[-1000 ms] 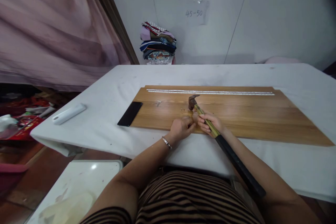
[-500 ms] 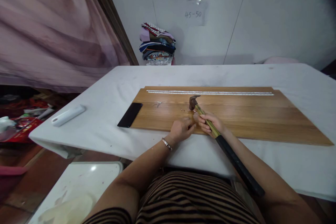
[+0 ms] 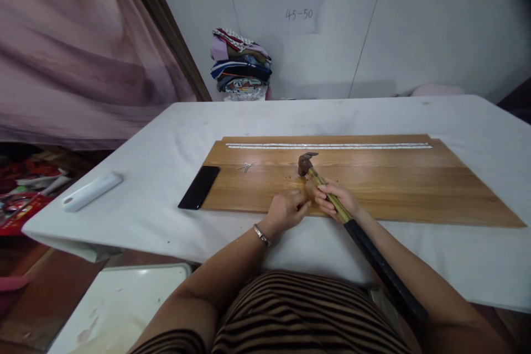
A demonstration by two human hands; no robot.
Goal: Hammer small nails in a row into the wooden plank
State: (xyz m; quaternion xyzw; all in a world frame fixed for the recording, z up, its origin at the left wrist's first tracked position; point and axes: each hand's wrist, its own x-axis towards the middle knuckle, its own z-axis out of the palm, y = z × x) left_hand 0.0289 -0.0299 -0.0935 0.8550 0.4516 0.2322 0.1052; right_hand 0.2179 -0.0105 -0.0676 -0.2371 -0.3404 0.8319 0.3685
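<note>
Our right hand (image 3: 334,199) is wrapped shut around the hammer (image 3: 307,166) high on its handle, with the head resting on the wooden board (image 3: 398,183) just inside the near edge. Our left hand (image 3: 286,211) is curled closed beside it at that edge; we cannot tell whether it pinches anything. The board lies bare to the right, with tabletop (image 3: 157,144) clear on every side. We count one hammer, one dark phone (image 3: 199,187) touching the board's left edge, one white strip (image 3: 332,146) along the far edge, and a few loose nails (image 3: 245,167).
</note>
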